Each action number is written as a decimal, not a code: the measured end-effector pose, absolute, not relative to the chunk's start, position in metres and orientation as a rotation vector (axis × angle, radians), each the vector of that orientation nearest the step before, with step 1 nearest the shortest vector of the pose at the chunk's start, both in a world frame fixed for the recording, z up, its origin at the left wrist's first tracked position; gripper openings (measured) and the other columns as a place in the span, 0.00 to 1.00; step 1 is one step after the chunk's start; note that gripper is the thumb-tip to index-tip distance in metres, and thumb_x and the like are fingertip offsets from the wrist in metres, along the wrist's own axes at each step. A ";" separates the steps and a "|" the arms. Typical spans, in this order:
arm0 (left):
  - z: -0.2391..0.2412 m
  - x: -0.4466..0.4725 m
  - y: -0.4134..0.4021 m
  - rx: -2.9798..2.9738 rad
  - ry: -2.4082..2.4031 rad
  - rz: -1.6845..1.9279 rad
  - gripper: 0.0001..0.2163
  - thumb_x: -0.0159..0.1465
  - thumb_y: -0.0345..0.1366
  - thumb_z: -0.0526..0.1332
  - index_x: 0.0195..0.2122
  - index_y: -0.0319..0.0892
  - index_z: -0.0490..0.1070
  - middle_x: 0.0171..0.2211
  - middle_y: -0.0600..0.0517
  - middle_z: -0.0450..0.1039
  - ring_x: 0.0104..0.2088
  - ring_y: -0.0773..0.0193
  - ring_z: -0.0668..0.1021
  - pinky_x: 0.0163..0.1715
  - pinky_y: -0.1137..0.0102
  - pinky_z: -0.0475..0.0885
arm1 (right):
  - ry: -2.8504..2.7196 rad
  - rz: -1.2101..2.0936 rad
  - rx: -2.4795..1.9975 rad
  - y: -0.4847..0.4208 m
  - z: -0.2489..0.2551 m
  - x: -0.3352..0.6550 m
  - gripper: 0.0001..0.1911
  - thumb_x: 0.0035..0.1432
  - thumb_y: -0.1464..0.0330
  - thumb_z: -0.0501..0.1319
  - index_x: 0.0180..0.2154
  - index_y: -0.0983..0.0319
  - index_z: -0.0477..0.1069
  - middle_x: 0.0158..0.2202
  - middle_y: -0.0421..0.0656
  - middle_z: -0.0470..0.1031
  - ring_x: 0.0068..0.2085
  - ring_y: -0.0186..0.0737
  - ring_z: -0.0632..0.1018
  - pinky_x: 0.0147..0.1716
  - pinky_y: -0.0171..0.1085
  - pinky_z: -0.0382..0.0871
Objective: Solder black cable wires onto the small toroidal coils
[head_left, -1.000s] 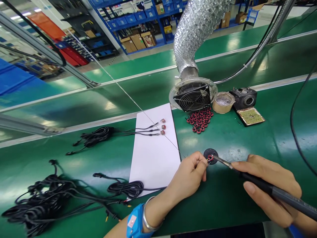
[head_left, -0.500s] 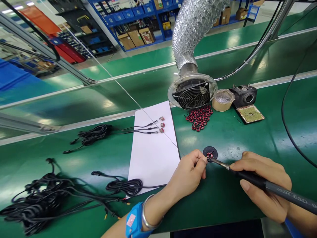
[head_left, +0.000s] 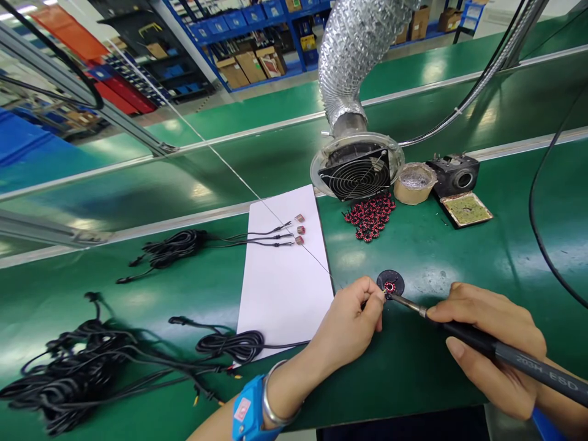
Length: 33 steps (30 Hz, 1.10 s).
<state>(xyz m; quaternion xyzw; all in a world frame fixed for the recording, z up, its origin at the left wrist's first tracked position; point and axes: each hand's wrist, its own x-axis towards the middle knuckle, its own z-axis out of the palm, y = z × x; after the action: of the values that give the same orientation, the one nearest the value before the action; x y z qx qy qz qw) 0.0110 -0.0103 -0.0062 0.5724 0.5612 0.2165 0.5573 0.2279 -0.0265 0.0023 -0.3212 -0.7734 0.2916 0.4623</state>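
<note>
A small red coil (head_left: 390, 286) sits on a round black pad (head_left: 395, 278) on the green bench. My left hand (head_left: 350, 323) is pinched beside it, holding the end of a thin solder wire (head_left: 239, 177) that runs in from the upper left. My right hand (head_left: 489, 349) grips a black soldering iron (head_left: 505, 356), its metal tip touching the coil. A black cable runs under my left hand to a coiled bundle (head_left: 232, 346).
A white sheet (head_left: 285, 288) carries three finished cables with coils (head_left: 299, 231). Behind are a fume-extractor fan (head_left: 356, 174) on a foil duct, a pile of red coils (head_left: 370, 219), a solder pot (head_left: 414, 182), an iron stand and sponge tray (head_left: 466, 209). Black cable bundles (head_left: 68, 373) lie left.
The iron tip has drawn from the middle of the coil to its lower left edge, next to my left fingertips. Both hands stay almost still.
</note>
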 end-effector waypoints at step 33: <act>0.003 0.003 0.010 1.329 1.169 0.375 0.14 0.70 0.43 0.48 0.31 0.42 0.65 0.20 0.58 0.64 0.23 0.68 0.64 0.26 0.72 0.60 | -2.122 0.673 -0.757 0.028 -0.012 0.198 0.12 0.62 0.79 0.56 0.43 0.59 0.69 0.34 0.40 0.76 0.34 0.35 0.75 0.36 0.34 0.71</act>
<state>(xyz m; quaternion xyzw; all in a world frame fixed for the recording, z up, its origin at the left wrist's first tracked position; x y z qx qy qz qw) 0.0026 0.0100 0.0029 0.5774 0.5082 0.1628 0.6180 0.1982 0.0282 -0.0124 -0.2970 -0.8329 0.2641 0.3852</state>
